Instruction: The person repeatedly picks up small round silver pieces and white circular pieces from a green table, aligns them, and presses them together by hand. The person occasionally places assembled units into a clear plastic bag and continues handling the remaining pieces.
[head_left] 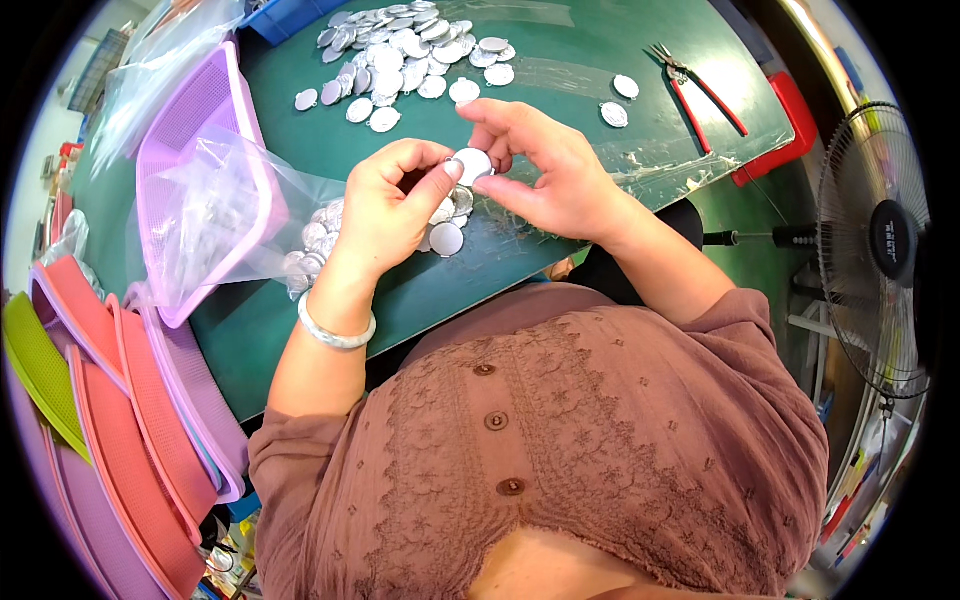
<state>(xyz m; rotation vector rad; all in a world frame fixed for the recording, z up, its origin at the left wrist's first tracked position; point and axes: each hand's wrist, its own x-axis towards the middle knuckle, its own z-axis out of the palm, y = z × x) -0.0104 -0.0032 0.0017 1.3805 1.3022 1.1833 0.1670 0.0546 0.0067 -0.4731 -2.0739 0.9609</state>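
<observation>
A round silvery-white disc (472, 167) is pinched between the thumb and fingers of my left hand (392, 200), above the near part of the table. My right hand (550, 170) is curved round the disc's right side, thumb and index finger spread apart. Its thumb tip and bent fingers come close to the disc's rim; whether they touch it I cannot tell. Under my hands lies a small group of similar discs (447, 239), partly hidden by my left hand. More discs (310, 240) lie at the mouth of a clear plastic bag (215, 195), left of my left wrist.
A large pile of discs (388, 56) covers the far middle of the green table (560, 75). Two discs (614, 115) and red-handled pliers (690, 90) lie at right. A purple basket (155, 190) stands left, with stacked baskets (130, 420) nearer. A fan (880, 245) stands right.
</observation>
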